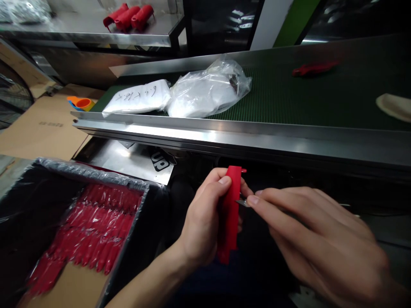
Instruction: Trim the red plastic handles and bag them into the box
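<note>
My left hand (204,214) is closed around a long red plastic part (231,205), held upright in front of me, with the thumb on its near face. A small peg sticks out at the part's top right. In my right hand (321,239), pinched between thumb and forefinger, is a thin knife blade (243,202). The blade's pointed tip touches the right edge of the red part. Most of the knife's handle is hidden by the fingers.
Ahead runs a green conveyor belt (272,98) with a metal rim, carrying plastic bags (205,94) and a red part (316,68). At lower left, a lined box (146,201) holds rows of wrapped red parts (96,226). Several red pieces (130,17) lie on a back shelf.
</note>
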A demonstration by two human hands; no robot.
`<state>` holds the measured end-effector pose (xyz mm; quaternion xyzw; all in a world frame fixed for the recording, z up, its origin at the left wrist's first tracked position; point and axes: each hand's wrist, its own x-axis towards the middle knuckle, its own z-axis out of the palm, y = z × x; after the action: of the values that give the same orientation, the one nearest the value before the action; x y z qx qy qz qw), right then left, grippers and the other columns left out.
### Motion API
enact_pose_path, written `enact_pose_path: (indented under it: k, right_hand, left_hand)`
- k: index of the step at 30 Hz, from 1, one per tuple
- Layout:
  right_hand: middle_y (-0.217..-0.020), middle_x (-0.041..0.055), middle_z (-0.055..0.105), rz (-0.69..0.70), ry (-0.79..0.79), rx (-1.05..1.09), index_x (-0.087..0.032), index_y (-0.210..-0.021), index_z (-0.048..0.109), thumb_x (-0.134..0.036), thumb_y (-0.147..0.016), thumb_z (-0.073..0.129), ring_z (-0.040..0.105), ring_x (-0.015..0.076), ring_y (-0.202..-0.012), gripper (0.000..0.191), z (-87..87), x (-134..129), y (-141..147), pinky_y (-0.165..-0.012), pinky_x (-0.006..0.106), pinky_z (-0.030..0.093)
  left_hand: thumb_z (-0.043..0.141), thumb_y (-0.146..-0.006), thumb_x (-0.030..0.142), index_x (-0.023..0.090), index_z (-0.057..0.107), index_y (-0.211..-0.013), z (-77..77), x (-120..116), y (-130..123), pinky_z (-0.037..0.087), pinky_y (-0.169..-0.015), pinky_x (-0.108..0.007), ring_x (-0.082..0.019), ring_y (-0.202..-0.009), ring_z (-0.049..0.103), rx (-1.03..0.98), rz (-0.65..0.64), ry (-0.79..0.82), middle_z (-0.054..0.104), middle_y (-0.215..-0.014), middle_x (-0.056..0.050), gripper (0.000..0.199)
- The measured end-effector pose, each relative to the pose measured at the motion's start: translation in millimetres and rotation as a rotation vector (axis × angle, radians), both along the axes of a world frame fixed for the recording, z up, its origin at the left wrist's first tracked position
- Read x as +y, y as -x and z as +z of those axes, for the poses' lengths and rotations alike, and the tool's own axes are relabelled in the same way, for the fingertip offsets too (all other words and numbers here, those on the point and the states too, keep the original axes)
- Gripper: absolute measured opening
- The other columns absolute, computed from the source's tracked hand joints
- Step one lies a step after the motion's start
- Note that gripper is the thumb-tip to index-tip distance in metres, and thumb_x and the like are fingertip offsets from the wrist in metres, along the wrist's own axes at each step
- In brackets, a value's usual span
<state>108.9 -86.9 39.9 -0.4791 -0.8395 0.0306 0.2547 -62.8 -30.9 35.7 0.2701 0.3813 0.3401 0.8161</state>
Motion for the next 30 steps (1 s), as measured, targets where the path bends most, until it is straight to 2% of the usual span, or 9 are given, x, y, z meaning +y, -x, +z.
enact_pose_path:
  k: [6,12,17,20,23,26,28,30]
  right_hand:
    - [-0.114,0.0083,0.065,0.037,0.003,-0.03,-0.013,-0.122,0.064,-0.002,-0.089,0.049,0.056,0.0217,-0.1,0.038,-3.4,-10.0,0.9,-0.087,0.038,0.04]
    - [-0.114,0.0077,0.066,0.072,-0.034,-0.071,-0.014,-0.122,0.064,-0.003,-0.088,0.05,0.056,0.0237,-0.097,0.038,-7.4,-17.2,6.2,-0.086,0.039,0.04]
    - [-0.113,0.0066,0.068,0.074,-0.033,-0.057,-0.015,-0.118,0.067,-0.003,-0.089,0.051,0.059,0.0223,-0.094,0.035,-8.2,-22.9,11.5,-0.081,0.037,0.043]
    - [-0.11,0.0066,0.068,0.079,0.008,0.091,-0.015,-0.118,0.066,-0.001,-0.088,0.05,0.06,0.0198,-0.097,0.037,-6.4,-26.1,12.0,-0.08,0.034,0.047]
    - [-0.111,0.0055,0.066,-0.034,0.042,0.265,-0.017,-0.118,0.064,0.001,-0.087,0.052,0.062,0.0167,-0.101,0.038,-4.4,-26.7,13.0,-0.087,0.029,0.05]
    - [-0.105,0.0025,0.066,-0.199,0.173,0.44,-0.023,-0.124,0.058,-0.015,-0.089,0.062,0.065,0.0124,-0.084,0.037,-8.1,-21.3,18.8,-0.075,0.021,0.056]
    - [-0.102,0.0016,0.063,-0.251,0.302,0.567,-0.027,-0.131,0.051,-0.027,-0.086,0.069,0.064,0.0115,-0.077,0.049,-14.4,-13.4,24.6,-0.065,0.019,0.057]
    - [-0.102,0.0015,0.06,-0.28,0.385,0.677,-0.029,-0.134,0.046,-0.032,-0.08,0.076,0.065,0.0124,-0.079,0.063,-20.6,-2.6,29.0,-0.063,0.02,0.057]
  left_hand:
    - [0.045,-0.094,0.035,0.018,0.054,-0.09,-1.1,3.5,-2.5,0.039,-0.049,-0.017,-0.01,-0.062,0.049,-0.043,0.05,-0.034,0.06,-0.088,-0.004,0.02]
    - [0.041,-0.095,0.033,0.018,0.051,-0.09,-3.0,11.2,-3.6,0.036,-0.045,-0.019,-0.009,-0.054,0.046,-0.071,0.064,-0.084,0.059,-0.086,-0.003,0.019]
    - [0.04,-0.096,0.036,0.018,0.053,-0.091,-3.4,16.8,-1.3,0.035,-0.044,-0.019,-0.008,-0.052,0.044,-0.083,0.05,-0.058,0.058,-0.087,-0.003,0.023]
    - [0.04,-0.096,0.036,0.019,0.051,-0.093,-3.3,19.5,-0.9,0.034,-0.042,-0.018,-0.008,-0.053,0.043,-0.12,0.068,-0.039,0.057,-0.088,-0.002,0.02]
    - [0.04,-0.096,0.035,0.019,0.05,-0.091,-2.9,20.3,-2.4,0.033,-0.042,-0.018,-0.009,-0.053,0.043,-0.133,0.061,-0.035,0.056,-0.087,-0.002,0.02]
    - [0.041,-0.096,0.036,0.019,0.051,-0.094,-2.8,18.2,-5.0,0.035,-0.043,-0.019,-0.009,-0.053,0.045,-0.111,0.066,-0.034,0.056,-0.087,-0.002,0.02]
    - [0.043,-0.096,0.036,0.02,0.052,-0.096,-3.5,15.0,-6.2,0.037,-0.044,-0.019,-0.009,-0.054,0.046,-0.094,0.074,-0.04,0.057,-0.086,-0.001,0.018]
    - [0.045,-0.096,0.037,0.02,0.052,-0.096,-5.2,10.9,-6.4,0.04,-0.047,-0.019,-0.009,-0.057,0.048,-0.061,0.082,-0.057,0.058,-0.083,-0.001,0.019]
